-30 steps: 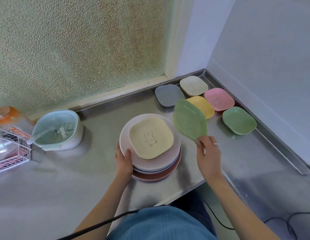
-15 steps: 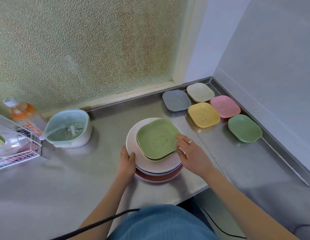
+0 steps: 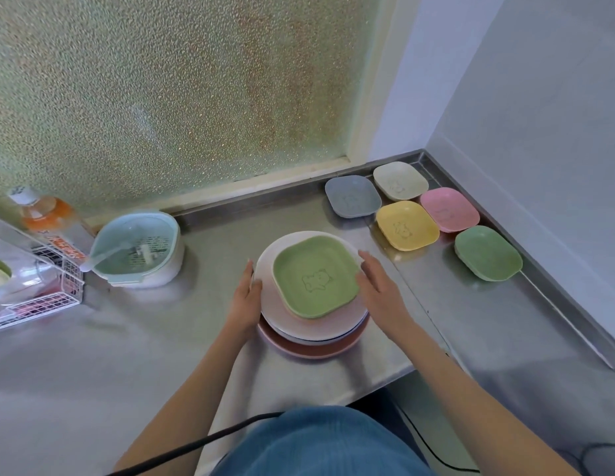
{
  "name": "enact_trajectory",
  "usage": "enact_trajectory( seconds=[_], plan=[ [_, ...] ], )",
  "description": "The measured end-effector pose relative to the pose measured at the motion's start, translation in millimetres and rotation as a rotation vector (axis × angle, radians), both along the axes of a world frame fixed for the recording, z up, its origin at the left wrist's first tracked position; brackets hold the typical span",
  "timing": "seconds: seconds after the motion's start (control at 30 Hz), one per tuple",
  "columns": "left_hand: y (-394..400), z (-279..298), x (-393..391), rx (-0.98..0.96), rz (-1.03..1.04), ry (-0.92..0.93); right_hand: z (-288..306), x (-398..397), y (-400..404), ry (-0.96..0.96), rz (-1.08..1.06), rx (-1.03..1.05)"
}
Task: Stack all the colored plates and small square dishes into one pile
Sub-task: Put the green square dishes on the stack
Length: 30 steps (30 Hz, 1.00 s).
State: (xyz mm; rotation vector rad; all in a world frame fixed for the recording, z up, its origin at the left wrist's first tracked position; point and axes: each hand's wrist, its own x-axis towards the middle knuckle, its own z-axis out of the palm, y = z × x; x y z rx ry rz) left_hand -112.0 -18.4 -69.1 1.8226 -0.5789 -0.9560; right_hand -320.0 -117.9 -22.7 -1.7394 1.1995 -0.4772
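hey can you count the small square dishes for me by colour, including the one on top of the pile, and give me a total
Green: 2, one on top of the pile, one loose near the right edge
Yellow: 1
Pink: 1
Grey: 1
Cream: 1
Total: 6 showing; any dish beneath the top green one is hidden.

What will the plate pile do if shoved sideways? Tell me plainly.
The pile would probably slide rather than tip: it sits low and wide on a smooth steel counter. The plates look stiff. The green dish on top lies loose and off-centre, so it may shift first. The left hand and right hand flank the pile, which should steady it.
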Motion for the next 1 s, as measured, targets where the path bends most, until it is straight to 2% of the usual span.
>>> enact_trajectory(
  seconds=[0.17, 0.33, 0.43, 0.63, 1.0],
  plan=[
    [-19, -2, 10, -0.012, -0.039, -0.025, -14, 9, -6, 0.118, 0.021, 0.106],
    [-21, -4, 12, -0.008, 0.0, -0.011, -20, 11, -4, -0.052, -0.145, 0.158],
    [-22, -3, 11, -0.002, 0.016, 0.009, -27, 7, -11, -0.043, -0.244, 0.218],
    [-29, -5, 4, -0.019, 0.142, 0.14, -35, 2, -17, 0.016, -0.233, 0.195],
    [-30, -5, 3, -0.021, 0.195, 0.174, -35, -1, -27, 0.046, -0.235, 0.209]
  ],
)
